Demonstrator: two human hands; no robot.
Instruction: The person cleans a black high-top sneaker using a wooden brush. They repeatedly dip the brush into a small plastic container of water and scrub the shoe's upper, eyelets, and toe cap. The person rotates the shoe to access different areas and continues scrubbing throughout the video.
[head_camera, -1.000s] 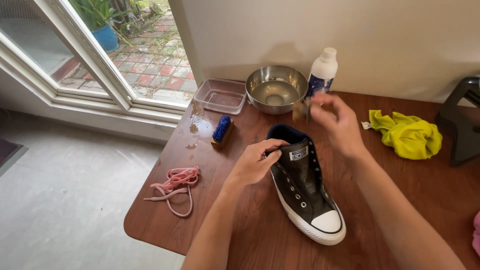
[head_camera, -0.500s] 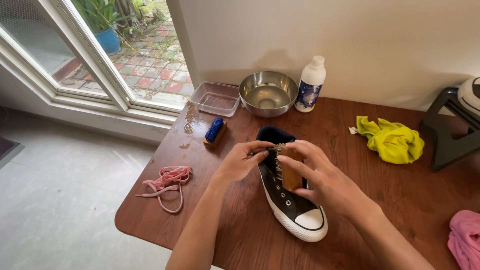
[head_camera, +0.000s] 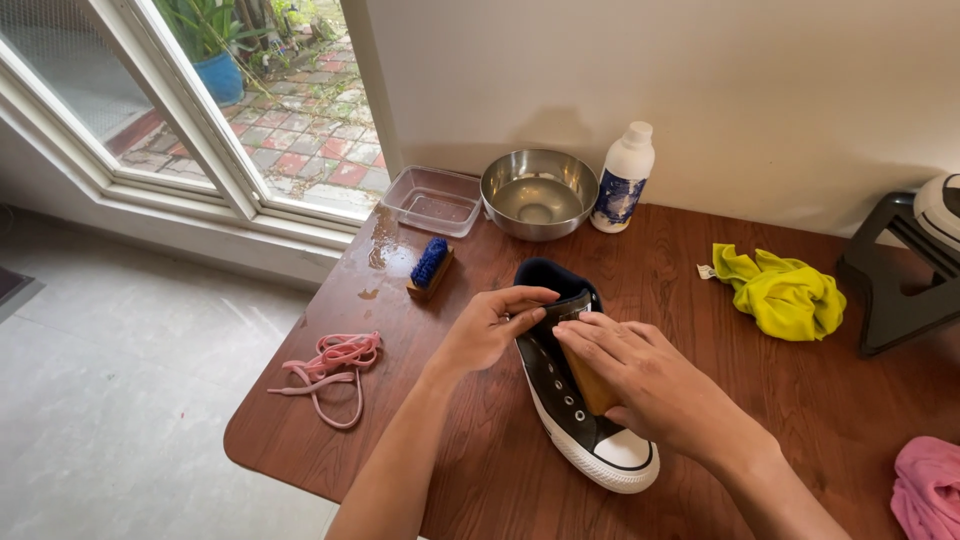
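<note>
While the left hand (head_camera: 490, 330) pinches the collar of the black high-top sneaker (head_camera: 575, 400) between thumb and curled fingers, the right hand (head_camera: 650, 385) lies over the lace area, its fingers closed around a tan wooden-backed brush (head_camera: 590, 385) pressed against the tongue. The shoe stands upright near the middle of the wooden bench (head_camera: 480, 470), white toe cap toward the person, laces out — a pink lace bundle (head_camera: 330, 365) lies well apart at the bench's left edge. This looks like the scrubbing step, steadying with one hand and brushing with the other. A next stroke would call for a firm hold on the collar. Behind the shoe sit a blue-bristled brush (head_camera: 430, 265), a steel bowl (head_camera: 537, 192) and a white bottle (head_camera: 622, 178).
</note>
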